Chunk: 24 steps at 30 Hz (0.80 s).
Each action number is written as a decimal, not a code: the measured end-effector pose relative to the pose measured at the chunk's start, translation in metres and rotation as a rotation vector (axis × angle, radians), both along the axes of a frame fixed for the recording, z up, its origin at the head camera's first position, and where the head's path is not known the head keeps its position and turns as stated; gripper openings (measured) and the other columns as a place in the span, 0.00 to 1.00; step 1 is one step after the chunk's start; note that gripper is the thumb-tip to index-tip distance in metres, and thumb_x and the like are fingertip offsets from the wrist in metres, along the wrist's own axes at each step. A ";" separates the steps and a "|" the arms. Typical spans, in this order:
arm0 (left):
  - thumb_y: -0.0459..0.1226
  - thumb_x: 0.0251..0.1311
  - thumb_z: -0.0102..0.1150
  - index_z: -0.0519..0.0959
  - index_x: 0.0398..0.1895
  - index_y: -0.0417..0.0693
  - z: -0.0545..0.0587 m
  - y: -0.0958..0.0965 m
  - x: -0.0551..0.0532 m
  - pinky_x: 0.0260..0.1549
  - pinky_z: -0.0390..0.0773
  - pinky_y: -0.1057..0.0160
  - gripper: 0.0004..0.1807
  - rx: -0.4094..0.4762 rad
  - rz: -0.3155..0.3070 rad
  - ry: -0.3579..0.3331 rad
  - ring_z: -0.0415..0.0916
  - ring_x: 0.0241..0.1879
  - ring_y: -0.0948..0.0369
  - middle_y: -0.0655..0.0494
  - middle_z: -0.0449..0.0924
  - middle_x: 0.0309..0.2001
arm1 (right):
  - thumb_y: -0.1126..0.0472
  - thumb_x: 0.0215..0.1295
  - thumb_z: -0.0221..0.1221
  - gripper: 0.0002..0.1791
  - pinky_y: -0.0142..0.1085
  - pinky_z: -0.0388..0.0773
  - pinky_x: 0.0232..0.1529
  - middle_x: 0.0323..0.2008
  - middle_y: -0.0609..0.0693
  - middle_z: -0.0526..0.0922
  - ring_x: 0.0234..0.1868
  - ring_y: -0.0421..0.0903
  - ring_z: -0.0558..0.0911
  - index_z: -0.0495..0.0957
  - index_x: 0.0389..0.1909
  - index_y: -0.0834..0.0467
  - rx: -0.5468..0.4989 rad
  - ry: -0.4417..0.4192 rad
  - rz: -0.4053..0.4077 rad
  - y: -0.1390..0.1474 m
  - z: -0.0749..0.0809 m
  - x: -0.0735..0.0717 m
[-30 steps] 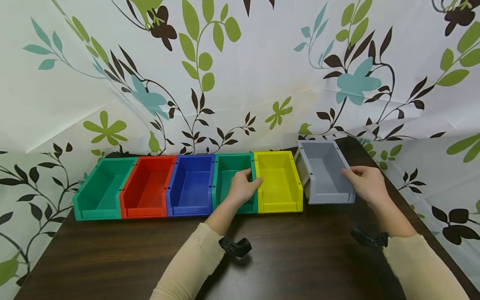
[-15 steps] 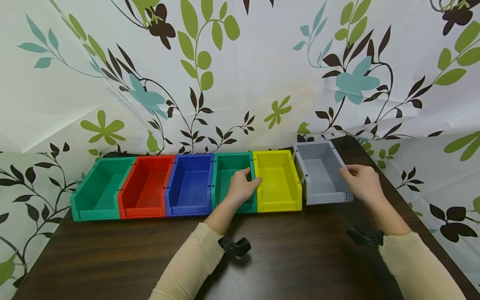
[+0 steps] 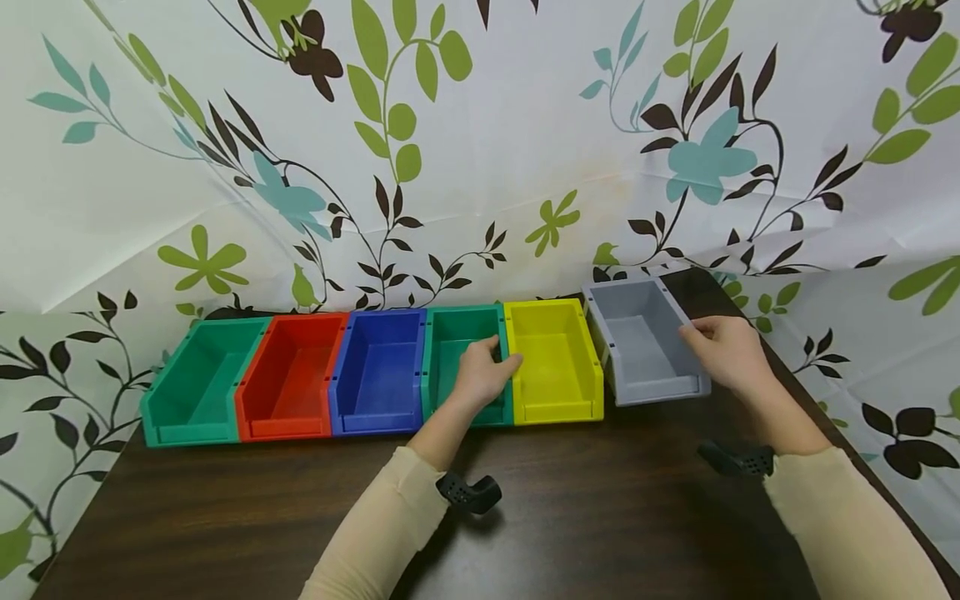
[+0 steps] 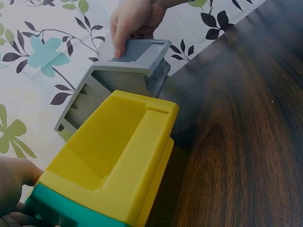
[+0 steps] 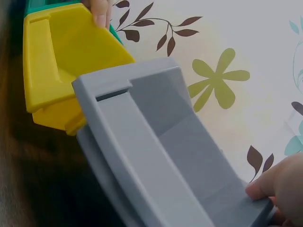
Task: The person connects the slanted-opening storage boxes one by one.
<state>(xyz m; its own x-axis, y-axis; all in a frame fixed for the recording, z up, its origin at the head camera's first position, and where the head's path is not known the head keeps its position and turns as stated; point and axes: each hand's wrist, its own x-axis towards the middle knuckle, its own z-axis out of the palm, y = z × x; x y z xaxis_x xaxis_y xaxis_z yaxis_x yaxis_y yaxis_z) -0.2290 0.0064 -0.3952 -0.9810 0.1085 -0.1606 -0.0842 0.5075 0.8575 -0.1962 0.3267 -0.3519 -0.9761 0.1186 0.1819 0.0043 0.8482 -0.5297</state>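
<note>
My right hand (image 3: 729,354) grips the right wall of a grey plastic bin (image 3: 643,342), thumb over the rim inside. In the left wrist view this grey bin (image 4: 113,71) hangs tilted beside the yellow bin (image 4: 106,142), its underside raised off the table. A narrow gap separates the two at the front in the head view. My left hand (image 3: 483,371) pinches the side walls where the right-hand green bin (image 3: 457,325) meets the yellow bin (image 3: 555,358); its thumb lies on the yellow side, and its other fingers reach into the green bin.
To the left, a blue bin (image 3: 381,367), a red bin (image 3: 295,375) and another green bin (image 3: 206,383) stand side by side in the row. Leaf-patterned cloth (image 3: 480,150) hangs close behind. Dark wood tabletop (image 3: 585,517) stretches in front; its right edge runs past my right hand.
The grey bin has shifted slightly left toward the yellow one and tilted a little, its front right corner rising. My left hand keeps its hold, and the row stays put.
</note>
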 end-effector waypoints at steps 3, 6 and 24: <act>0.44 0.63 0.57 0.59 0.69 0.37 0.000 0.003 0.002 0.58 0.73 0.54 0.36 0.001 -0.003 -0.003 0.69 0.61 0.55 0.44 0.63 0.68 | 0.55 0.69 0.50 0.25 0.34 0.71 0.24 0.39 0.72 0.81 0.33 0.57 0.80 0.76 0.47 0.77 0.004 0.011 -0.003 0.003 -0.001 0.004; 0.44 0.63 0.57 0.59 0.69 0.36 0.001 0.004 0.003 0.57 0.74 0.54 0.36 0.009 -0.009 -0.005 0.71 0.58 0.56 0.44 0.64 0.68 | 0.55 0.70 0.48 0.26 0.31 0.73 0.22 0.40 0.72 0.81 0.29 0.48 0.81 0.75 0.48 0.77 -0.064 0.024 -0.051 0.005 0.001 0.011; 0.46 0.63 0.57 0.59 0.69 0.37 0.002 0.001 0.001 0.59 0.72 0.54 0.36 0.006 0.008 -0.002 0.68 0.62 0.55 0.44 0.63 0.68 | 0.59 0.67 0.50 0.21 0.25 0.66 0.19 0.33 0.69 0.84 0.23 0.35 0.74 0.80 0.42 0.74 -0.045 0.153 -0.132 -0.005 -0.003 0.010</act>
<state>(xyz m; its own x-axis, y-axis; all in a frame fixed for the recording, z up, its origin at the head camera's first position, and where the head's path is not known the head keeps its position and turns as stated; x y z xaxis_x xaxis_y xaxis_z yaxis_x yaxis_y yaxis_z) -0.2278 0.0072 -0.3932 -0.9815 0.1015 -0.1623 -0.0904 0.5015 0.8604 -0.1857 0.3221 -0.3546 -0.9130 0.2550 0.3184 0.0307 0.8212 -0.5698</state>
